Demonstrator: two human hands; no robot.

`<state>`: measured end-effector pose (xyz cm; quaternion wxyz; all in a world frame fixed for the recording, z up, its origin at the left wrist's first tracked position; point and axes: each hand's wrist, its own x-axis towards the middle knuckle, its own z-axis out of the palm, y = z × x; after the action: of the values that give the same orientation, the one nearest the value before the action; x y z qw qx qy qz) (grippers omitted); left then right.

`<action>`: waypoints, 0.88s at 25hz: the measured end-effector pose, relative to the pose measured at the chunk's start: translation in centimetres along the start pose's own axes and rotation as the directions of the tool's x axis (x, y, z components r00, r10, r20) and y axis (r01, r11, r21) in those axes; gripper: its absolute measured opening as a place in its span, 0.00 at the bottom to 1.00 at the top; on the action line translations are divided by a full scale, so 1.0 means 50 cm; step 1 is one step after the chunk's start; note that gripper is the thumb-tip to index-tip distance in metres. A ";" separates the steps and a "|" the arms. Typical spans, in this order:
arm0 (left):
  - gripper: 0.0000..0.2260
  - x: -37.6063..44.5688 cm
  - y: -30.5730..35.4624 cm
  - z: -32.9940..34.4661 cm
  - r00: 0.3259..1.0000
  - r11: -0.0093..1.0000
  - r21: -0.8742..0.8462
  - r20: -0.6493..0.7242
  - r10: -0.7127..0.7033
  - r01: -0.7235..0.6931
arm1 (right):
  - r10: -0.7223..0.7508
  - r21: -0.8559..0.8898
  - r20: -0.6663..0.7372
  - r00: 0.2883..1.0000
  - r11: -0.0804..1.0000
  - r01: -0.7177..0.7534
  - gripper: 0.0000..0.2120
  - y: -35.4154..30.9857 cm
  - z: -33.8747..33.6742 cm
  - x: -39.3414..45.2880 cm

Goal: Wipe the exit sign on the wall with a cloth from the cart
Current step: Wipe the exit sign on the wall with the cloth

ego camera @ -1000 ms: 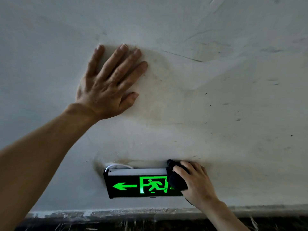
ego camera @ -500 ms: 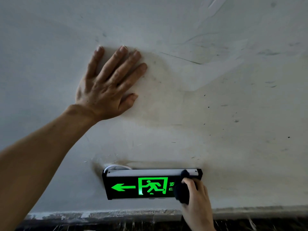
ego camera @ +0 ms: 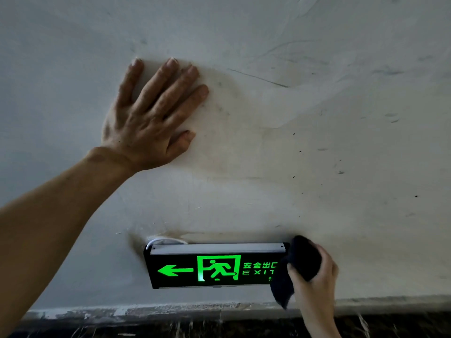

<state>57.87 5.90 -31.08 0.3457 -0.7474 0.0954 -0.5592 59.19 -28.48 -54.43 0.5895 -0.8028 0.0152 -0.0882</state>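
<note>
A black exit sign (ego camera: 214,267) with a green arrow, a running figure and lit lettering is fixed low on a pale wall. My right hand (ego camera: 317,286) grips a dark cloth (ego camera: 297,264) bunched against the sign's right end, covering its corner and the last letters. A tail of the cloth hangs below the sign. My left hand (ego camera: 151,118) lies flat on the wall above and left of the sign, fingers spread, holding nothing.
The pale wall (ego camera: 341,154) is scuffed and stained around the sign. A white cable (ego camera: 166,239) loops out behind the sign's top left corner. A grey ledge (ego camera: 170,311) runs under the sign, with a dark marbled skirting (ego camera: 195,330) below it.
My right hand has slid the cloth rightward along the sign's face to its right end, uncovering the lettering. My left hand has stayed flat on the wall.
</note>
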 end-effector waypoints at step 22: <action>0.30 0.004 0.001 0.004 0.999 0.998 0.054 -0.020 0.035 -0.034 | 0.442 -0.059 0.135 0.887 0.897 -0.438 0.21 0.159 0.070 0.007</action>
<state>58.12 5.82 -30.99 0.3742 -0.7302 0.0971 -0.5634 60.71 -27.63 -62.95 0.5827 -0.7907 0.1549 0.1066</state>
